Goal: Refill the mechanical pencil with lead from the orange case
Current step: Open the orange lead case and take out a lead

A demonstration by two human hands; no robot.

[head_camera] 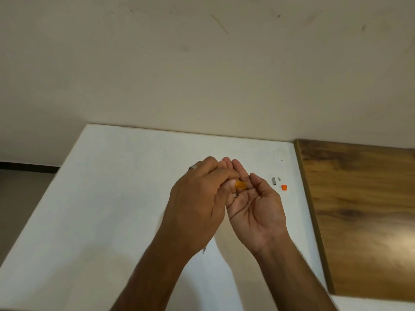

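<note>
Over the white table (116, 198), the left hand (197, 205) pinches the orange case (240, 184) between curled fingers and thumb, tilting it over the right hand (256, 205), which lies palm up, cupped and relaxed, grasping nothing. A pointed metal tip, likely the mechanical pencil (204, 250), shows below the left wrist; how it is held cannot be told. On the table right of the hands lie a small orange cap (284, 187), a metal sleeve (273, 180) and a tiny grey piece (279, 179), near a wooden board (363, 209).
</note>
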